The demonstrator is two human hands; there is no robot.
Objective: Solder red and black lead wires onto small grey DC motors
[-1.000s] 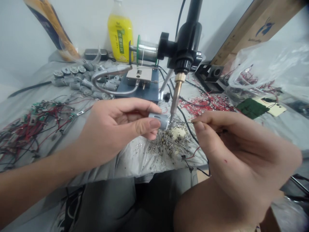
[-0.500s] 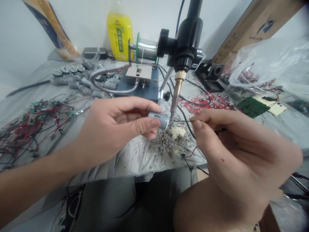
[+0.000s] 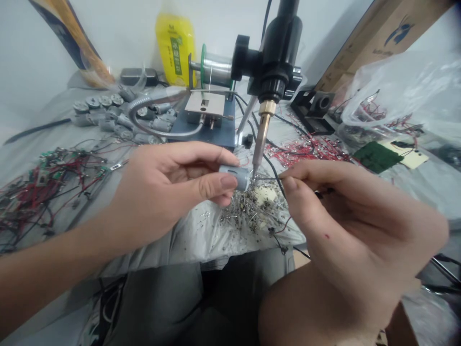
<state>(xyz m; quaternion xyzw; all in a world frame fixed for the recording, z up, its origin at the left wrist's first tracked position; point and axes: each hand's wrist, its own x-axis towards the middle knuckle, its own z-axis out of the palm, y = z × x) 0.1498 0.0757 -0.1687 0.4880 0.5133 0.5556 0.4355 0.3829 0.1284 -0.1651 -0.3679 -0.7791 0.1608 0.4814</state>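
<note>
A table [image 3: 194,245] draped in wrinkled pale sheeting [image 3: 169,254] carries grey cylinders [image 3: 107,124], tangled wires [image 3: 39,185] (mostly red and black), a blue base [image 3: 223,137] and scattered debris [image 3: 248,214].

Cool, diffuse light, med. bright; soft shadow on wall [image 3: 219,21], R side; pic hazy, edges warped.

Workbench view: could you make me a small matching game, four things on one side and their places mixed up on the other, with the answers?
Things:
1. Foremost grey cylinder
2. Thin wire
3. Yellow container
4. Tapered metal iron

Places:
A. At the back, beside the metal spool
B. Pinched in the right hand
C. Pointing down from the black holder
D. In the left hand's grip

Right pairs: 1-D, 2-B, 3-A, 4-C
</note>
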